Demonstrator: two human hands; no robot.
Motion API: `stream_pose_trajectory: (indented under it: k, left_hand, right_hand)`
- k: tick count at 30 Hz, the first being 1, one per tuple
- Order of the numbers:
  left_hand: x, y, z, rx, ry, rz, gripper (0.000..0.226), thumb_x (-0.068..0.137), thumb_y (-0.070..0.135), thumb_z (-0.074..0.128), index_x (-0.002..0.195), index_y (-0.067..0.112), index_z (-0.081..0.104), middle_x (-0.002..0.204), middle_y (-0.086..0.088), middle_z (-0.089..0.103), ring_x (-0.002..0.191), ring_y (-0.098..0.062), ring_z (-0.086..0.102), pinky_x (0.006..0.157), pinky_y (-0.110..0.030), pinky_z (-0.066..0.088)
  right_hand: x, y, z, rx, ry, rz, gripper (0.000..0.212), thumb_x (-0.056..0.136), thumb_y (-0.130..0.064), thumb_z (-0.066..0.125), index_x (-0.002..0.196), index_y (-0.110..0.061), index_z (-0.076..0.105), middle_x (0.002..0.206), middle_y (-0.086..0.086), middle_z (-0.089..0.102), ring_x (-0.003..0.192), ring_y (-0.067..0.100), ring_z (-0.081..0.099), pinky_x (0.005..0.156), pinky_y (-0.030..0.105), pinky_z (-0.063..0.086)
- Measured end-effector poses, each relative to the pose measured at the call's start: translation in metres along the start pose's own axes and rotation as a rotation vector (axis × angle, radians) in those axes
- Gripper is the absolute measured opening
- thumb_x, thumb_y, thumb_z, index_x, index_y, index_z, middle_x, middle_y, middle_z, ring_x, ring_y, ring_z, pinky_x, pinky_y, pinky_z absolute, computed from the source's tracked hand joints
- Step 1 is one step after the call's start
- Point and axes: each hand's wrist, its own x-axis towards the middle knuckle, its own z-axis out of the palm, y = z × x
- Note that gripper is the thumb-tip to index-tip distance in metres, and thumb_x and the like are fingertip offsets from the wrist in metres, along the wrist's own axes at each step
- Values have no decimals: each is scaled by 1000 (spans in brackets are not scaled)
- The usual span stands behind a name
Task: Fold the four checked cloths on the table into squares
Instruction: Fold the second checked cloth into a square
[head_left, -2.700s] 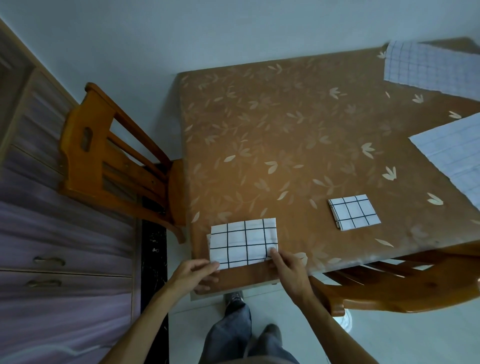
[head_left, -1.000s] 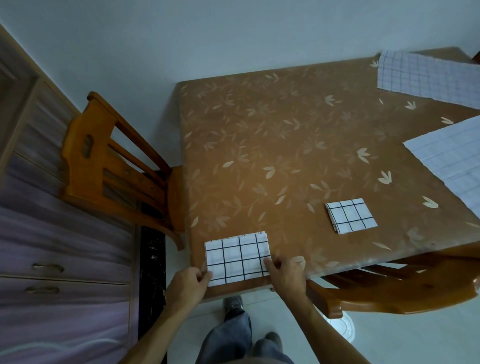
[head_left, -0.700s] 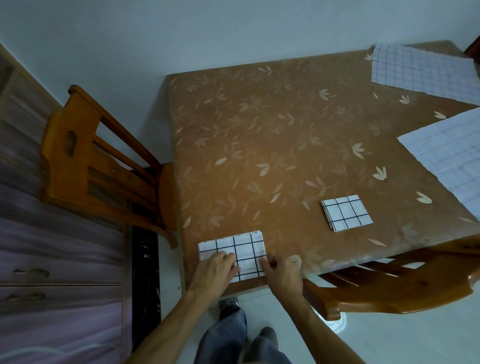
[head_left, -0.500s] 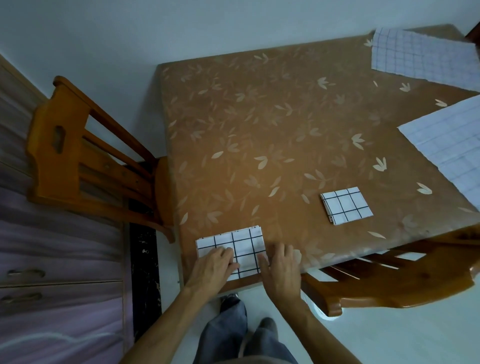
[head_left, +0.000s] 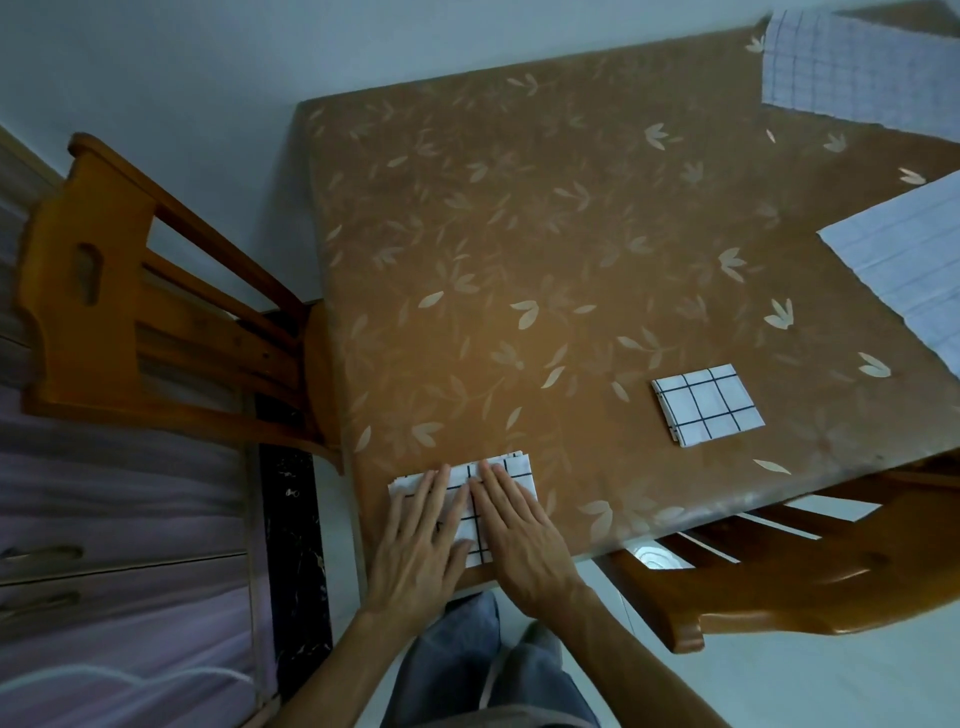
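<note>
A white cloth with black checks (head_left: 511, 469), folded small, lies at the near left corner of the brown leaf-patterned table (head_left: 519, 249). My left hand (head_left: 423, 535) and my right hand (head_left: 519, 530) both press flat on it with straight fingers, side by side, hiding most of it. A second checked cloth (head_left: 706, 404) lies folded into a square further right. Two unfolded checked cloths lie spread out, one at the far right corner (head_left: 857, 67) and one at the right edge (head_left: 914, 270).
A wooden chair (head_left: 156, 312) stands at the table's left side, and another wooden chair (head_left: 805, 577) is tucked under the near right edge. A purple drawer cabinet (head_left: 104, 545) stands at the left. My legs show below the table edge.
Both hands have moved from the cloth's near corners onto its top and now lie flat on it. The cloth looks narrower than before.
</note>
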Motion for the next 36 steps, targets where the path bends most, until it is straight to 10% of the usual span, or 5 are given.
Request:
stream_pose_trajectory:
  k: [12, 18, 26, 30, 36]
  left_hand:
    - [-5, -6, 2, -19, -47, -46, 69, 100, 59, 24, 159, 26, 7, 167, -7, -1, 154, -25, 1, 120, -56, 16]
    - [-5, -4, -3, -7, -41, -50, 70, 99, 59, 26, 158, 24, 12, 167, -7, 3, 154, -26, 4, 119, -58, 18]
    - [-3, -2, -14, 19, -72, -45, 68, 97, 60, 32, 154, 23, 31, 164, -10, 22, 150, -29, 24, 116, -59, 20]
    - [2, 1, -26, -37, -58, -67, 74, 89, 65, 39, 150, 22, 38, 158, -8, 37, 144, -27, 37, 115, -57, 22]
    - [36, -7, -80, -781, 29, -258, 95, 75, 46, 81, 151, 33, 26, 146, 11, 43, 133, -11, 41, 106, -35, 41]
  right_hand:
    - [-2, 16, -9, -52, -3, 108, 71, 103, -59, 20, 157, -14, 13, 165, 7, 7, 152, 23, 7, 119, 42, 5]
    - [-18, 8, -14, 50, 52, 420, 66, 103, -49, 16, 154, -9, 24, 162, 11, 18, 150, 29, 20, 120, 47, 26]
    - [-19, -12, -47, 717, 16, 803, 35, 93, -32, 60, 121, -16, 47, 109, 2, 63, 94, 19, 67, 77, 33, 59]
    - [-9, -7, -64, 688, 2, 643, 17, 87, -22, 60, 101, -15, 65, 89, 1, 71, 77, 16, 68, 70, 34, 59]
    - [0, 4, -113, 644, -25, 309, 12, 98, -26, 56, 101, -15, 61, 91, 2, 66, 79, 14, 61, 67, 27, 48]
